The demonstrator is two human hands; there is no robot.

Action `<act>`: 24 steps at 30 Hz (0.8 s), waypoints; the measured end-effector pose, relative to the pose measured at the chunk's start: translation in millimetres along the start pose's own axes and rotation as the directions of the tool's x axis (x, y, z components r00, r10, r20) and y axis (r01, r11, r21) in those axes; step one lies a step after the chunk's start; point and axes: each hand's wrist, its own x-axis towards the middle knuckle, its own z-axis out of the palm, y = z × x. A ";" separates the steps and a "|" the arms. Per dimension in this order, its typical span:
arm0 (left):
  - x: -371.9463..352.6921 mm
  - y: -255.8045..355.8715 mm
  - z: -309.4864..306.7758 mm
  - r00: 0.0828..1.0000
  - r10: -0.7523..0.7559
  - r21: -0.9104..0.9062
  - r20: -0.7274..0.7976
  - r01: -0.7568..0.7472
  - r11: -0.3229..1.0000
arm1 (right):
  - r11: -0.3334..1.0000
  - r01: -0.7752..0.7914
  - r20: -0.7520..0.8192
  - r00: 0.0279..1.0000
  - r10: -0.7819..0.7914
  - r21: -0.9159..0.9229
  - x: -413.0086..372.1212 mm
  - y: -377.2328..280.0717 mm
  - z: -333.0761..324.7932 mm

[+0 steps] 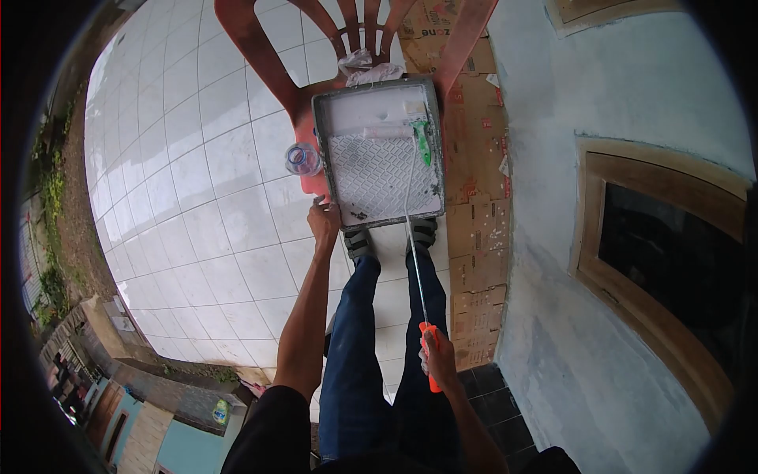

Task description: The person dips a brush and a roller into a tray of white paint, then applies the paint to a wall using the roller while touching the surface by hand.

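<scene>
My right hand (440, 357) is wrapped around the orange handle of a long paint roller (418, 276). Its metal rod runs up into a dark-rimmed paint tray (320, 158), where the pale roller sleeve (387, 132) lies at the edge of the white paint. At the tray's near left corner, my left hand (324, 221) has its fingers closed on the rim. A green-handled paintbrush (423, 144) rests inside the tray on the right, bristles toward the paint. Beside the tray on the left stands a clear plastic container (302, 159).
The tray sits on a red plastic chair (257, 39) with crumpled plastic (374, 73) behind it. Flattened cardboard (478, 261) covers the floor along a patchy painted wall (568, 316) with a wood-framed window (592, 197). White tiles (213, 166) spread to the left.
</scene>
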 end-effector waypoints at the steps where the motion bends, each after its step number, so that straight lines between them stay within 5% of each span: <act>1: -5.0 4.7 -8.2 1.000 0.024 -0.024 -0.017 -0.025 0.999 | 1.000 -0.012 -0.011 1.000 0.012 -0.011 -5.5 2.4 -2.3; 3: -15.1 18.8 -27.4 0.992 -0.085 -0.033 0.088 0.089 0.996 | 1.000 -0.008 -0.020 1.000 0.008 -0.004 -11.4 17.5 -7.5; 5: -14.9 -8.8 -22.0 0.989 -0.053 -0.080 0.138 0.064 0.995 | 0.967 0.167 -0.097 0.977 -0.188 -0.191 -9.3 36.6 -13.6; 6: -22.2 -1.1 -33.2 0.977 -0.076 -0.065 0.200 0.090 0.994 | 0.975 0.009 -0.086 0.996 -0.029 -0.224 -21.9 18.9 -15.7; 7: -26.3 -4.7 -37.6 0.966 -0.067 -0.109 0.252 0.096 0.989 | 0.978 0.023 -0.089 0.995 -0.042 -0.206 -27.7 17.5 -16.6; 9: -36.4 -1.1 -54.5 0.927 -0.066 -0.130 0.368 0.122 0.984 | 0.866 0.100 -0.121 0.976 -0.181 -0.490 -23.5 15.3 -19.1; 11: -49.1 17.5 -78.8 0.843 -0.150 -0.125 0.517 0.247 0.961 | 0.898 0.177 -0.134 0.959 -0.249 -0.404 -13.8 29.0 -15.9; 14: -65.0 28.6 -103.4 0.819 -0.151 -0.114 0.554 0.255 0.960 | 0.847 0.280 -0.162 0.908 -0.386 -0.451 -13.7 29.9 -8.2; 16: -75.8 36.0 -120.7 0.805 -0.139 -0.110 0.576 0.246 0.963 | 0.859 0.157 -0.155 0.953 -0.262 -0.488 -25.9 4.5 -4.6; 23: -97.4 66.3 -169.0 0.806 -0.052 -0.176 0.589 0.191 0.966 | 0.819 0.135 -0.184 0.942 -0.281 -0.558 -42.9 -10.3 -2.1; 24: -98.9 71.5 -173.6 0.798 -0.027 -0.168 0.602 0.160 0.973 | 0.725 0.216 -0.173 0.890 -0.421 -0.654 -26.2 8.2 -4.6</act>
